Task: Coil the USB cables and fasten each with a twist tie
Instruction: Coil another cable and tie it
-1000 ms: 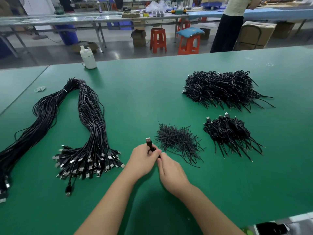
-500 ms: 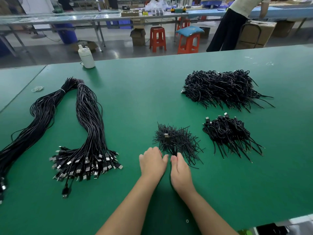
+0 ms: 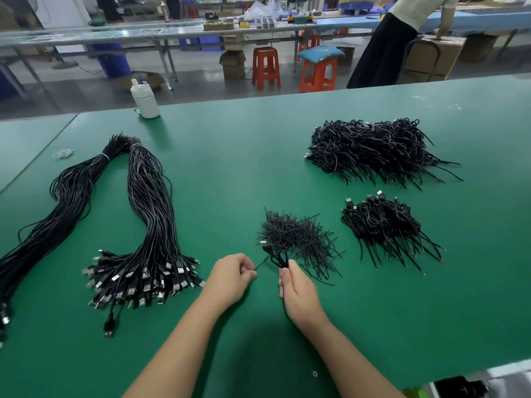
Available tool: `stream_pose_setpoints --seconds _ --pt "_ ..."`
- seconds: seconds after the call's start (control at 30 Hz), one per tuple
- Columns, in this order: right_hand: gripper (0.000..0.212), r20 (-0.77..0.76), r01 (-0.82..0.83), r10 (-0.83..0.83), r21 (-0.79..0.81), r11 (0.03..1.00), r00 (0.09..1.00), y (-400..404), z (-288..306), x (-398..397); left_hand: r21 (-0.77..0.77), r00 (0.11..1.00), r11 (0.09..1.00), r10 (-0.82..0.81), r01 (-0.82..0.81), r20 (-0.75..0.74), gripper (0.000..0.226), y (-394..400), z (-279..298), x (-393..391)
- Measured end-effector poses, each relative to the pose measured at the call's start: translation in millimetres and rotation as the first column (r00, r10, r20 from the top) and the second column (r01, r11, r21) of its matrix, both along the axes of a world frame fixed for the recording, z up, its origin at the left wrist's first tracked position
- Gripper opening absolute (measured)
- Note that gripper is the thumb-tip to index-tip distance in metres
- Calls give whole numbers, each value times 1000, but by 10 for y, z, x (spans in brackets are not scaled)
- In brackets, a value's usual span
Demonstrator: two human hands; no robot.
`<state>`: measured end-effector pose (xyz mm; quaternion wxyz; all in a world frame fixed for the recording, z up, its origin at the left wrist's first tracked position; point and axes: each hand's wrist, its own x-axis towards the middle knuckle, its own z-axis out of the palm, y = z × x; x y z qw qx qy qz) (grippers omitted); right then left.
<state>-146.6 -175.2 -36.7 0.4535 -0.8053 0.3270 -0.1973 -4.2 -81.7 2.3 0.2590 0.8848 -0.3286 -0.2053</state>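
Left hand [image 3: 230, 278] curls, pinching a thin tie end; right hand [image 3: 298, 291] grips the coiled cable [image 3: 280, 258] just at the near edge of the twist-tie pile [image 3: 296, 239]. Green counter [image 3: 230, 173] carries long cable bundles [image 3: 143, 225] left of that pile, finished coils [image 3: 385, 222] right; orange stools [image 3: 317, 71] beyond.

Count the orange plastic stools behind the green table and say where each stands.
3. One bare stool at centre, one with a blue cushion to its right, and one partly hidden behind them under the far bench. Others may be hidden.
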Motion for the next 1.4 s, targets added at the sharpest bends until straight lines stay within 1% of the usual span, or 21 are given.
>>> stream_pose_setpoints --seconds 0.1,0.23,0.33,0.5,0.57,0.6,0.63,0.67,0.73,0.77,0.8,0.83,0.93,0.97,1.0,1.03,1.17,1.23,1.27,1.33,1.4 --pt "30 -63 -47 43 -71 996 997 3 -20 -6 -220 995 975 22 -42 -94 15 -14 -18 -102" --pt "28 -115 -66 57 -69 995 992 -4 -52 -10 -335 988 942 -37 -16 -151 21 -49 -47 -236" --pt "15 -117 -61 58 -20 998 991 -17 -28 4 -342 990 939 -20 -28 -137 18 -51 -55 -236" --pt "27 -55 -13 17 71 997 998 -43 28 20 -295 985 955 -57 7 -161 17 -32 -32 -276" --pt "30 -59 20 -13 112 994 998 -67 24 37 -214 996 976 -60 44 -72 11 -31 -41 -322" --pt "30 -54 25 -17 152 988 998 -81 18 46 -153 996 985 -67 74 52 9 -17 -32 -346" --pt "29 -41 19 -11 205 979 999 -93 15 58 -105 973 988 -90 115 215 7 6 -19 -366" --pt "29 -17 6 -2 265 964 1000 -102 8 67 -89 913 981 -125 172 388 7 36 -7 -375" --pt "30 34 -16 2 399 917 999 -122 -12 78 -103 705 926 -202 364 680 9 85 22 -376" --pt "31 49 -27 6 451 892 999 -132 -15 79 -105 589 875 -225 473 776 9 92 36 -373" --pt "31 58 -45 19 484 874 998 -140 -14 76 -99 502 828 -235 552 832 9 83 61 -376" --pt "31 63 -68 42 503 861 997 -145 1 73 -88 450 795 -245 600 858 13 63 92 -379" --pt "27 79 -152 130 516 843 988 -187 92 58 -8 394 748 -341 664 854 32 -27 193 -376" --pt "25 88 -177 154 517 838 984 -198 119 50 11 410 747 -377 665 831 35 -56 215 -372" --pt "25 95 -194 170 522 830 981 -209 137 39 9 457 762 -398 647 795 36 -84 236 -369" --pt "26 95 -199 176 532 823 980 -216 149 34 -14 535 791 -401 612 744 35 -110 246 -363" --pt "27 89 -172 148 580 796 985 -203 135 27 -164 857 917 -259 363 445 13 -175 200 -363" --pt "22 61 -149 138 559 816 989 -175 139 20 -218 952 950 -166 224 256 14 -202 194 -374" --pt "21 43 -147 145 493 857 988 -158 131 12 -220 976 962 -126 164 177 14 -212 200 -368" --pt "25 -38 -172 185 223 960 982 -111 107 -22 -180 995 980 -66 78 68 16 -217 223 -352" --pt "27 -160 -202 194 -40 979 968 -52 60 -52 -123 999 992 -32 30 -8 18 -204 243 -306"
